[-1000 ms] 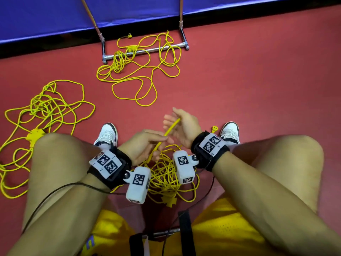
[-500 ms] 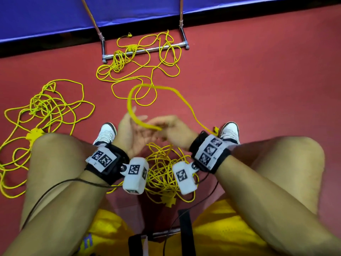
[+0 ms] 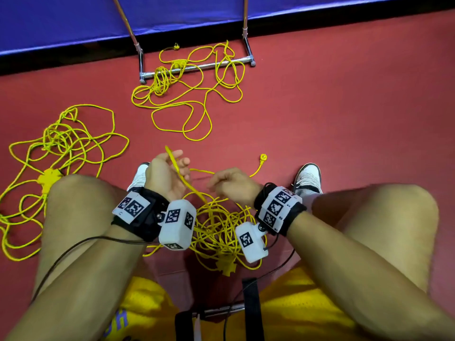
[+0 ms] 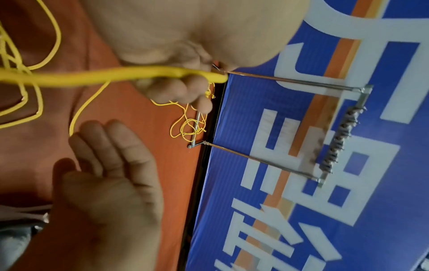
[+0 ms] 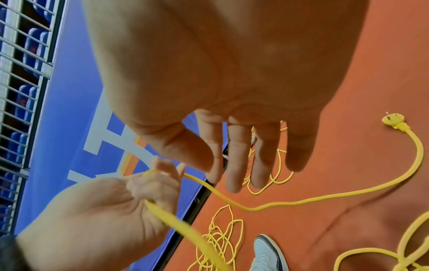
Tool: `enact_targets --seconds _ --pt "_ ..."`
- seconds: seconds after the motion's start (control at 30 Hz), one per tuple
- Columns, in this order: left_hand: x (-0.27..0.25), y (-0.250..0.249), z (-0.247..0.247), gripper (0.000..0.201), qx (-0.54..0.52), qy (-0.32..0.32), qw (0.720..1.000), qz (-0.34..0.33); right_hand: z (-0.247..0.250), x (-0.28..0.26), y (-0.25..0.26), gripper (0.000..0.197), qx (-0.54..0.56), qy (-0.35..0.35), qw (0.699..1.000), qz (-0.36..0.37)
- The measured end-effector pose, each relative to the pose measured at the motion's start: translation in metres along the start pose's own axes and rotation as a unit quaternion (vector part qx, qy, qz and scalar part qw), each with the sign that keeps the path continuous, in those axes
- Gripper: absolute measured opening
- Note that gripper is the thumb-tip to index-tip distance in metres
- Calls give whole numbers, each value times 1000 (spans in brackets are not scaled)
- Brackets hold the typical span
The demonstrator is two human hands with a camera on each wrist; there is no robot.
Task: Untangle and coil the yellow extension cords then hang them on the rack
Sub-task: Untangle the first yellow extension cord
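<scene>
I sit on the floor with a tangled yellow cord pile (image 3: 216, 230) between my legs. My left hand (image 3: 176, 161) grips one strand of this yellow cord (image 4: 92, 77); its fingers curl round it in the left wrist view. From that hand the strand (image 5: 301, 201) runs over the floor to its plug (image 3: 263, 158), which lies ahead of my right hand. My right hand (image 3: 221, 183) hovers just right of the left. Its fingers (image 5: 236, 155) hang straight and hold nothing. The metal rack (image 3: 197, 67) stands ahead against the blue wall.
A second loose yellow cord (image 3: 184, 102) lies over the rack's base bar. A third tangle (image 3: 66, 143) with a yellow socket block (image 3: 49, 178) spreads on the red floor at my left. My shoes (image 3: 307, 178) and knees frame the pile. The rack's hooks (image 4: 341, 135) show up high.
A second ago both hands held the cord, then lifted a loop of it. Now my right hand has let go, the loop has dropped and the plug end lies farther out on the floor.
</scene>
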State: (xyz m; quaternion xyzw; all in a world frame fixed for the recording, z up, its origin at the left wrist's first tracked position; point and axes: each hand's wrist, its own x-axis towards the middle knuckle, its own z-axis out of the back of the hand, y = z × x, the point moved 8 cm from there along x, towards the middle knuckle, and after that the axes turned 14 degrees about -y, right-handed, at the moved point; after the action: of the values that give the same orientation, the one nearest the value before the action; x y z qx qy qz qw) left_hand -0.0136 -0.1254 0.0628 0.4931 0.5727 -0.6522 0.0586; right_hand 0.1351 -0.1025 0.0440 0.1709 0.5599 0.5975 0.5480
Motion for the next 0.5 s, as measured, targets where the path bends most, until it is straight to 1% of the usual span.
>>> enact_targets --seconds 0.07,0.1,0.17,0.2,0.3,0.37,0.43,0.5 --pt "-2 2 -4 40 45 26 999 -14 4 4 0 26 46 -30 998 -17" --pt "-3 4 -6 42 81 39 995 -32 7 6 3 25 84 -50 995 -26" --pt "-11 13 -14 34 178 85 978 -67 14 8 7 19 173 -88 979 -60" --pt "-16 20 -19 29 228 114 964 -75 17 8 8 20 204 -100 971 -78" --pt "-33 39 -28 23 319 178 928 -75 19 10 2 36 218 -105 964 -111" --pt "-39 47 -30 22 351 195 913 -73 18 13 -6 38 226 -109 958 -141" --pt "-44 54 -32 22 374 217 899 -70 20 14 -15 34 241 -137 944 -177" --pt "-49 62 -33 22 402 247 879 -66 22 14 -22 21 304 -155 916 -211"
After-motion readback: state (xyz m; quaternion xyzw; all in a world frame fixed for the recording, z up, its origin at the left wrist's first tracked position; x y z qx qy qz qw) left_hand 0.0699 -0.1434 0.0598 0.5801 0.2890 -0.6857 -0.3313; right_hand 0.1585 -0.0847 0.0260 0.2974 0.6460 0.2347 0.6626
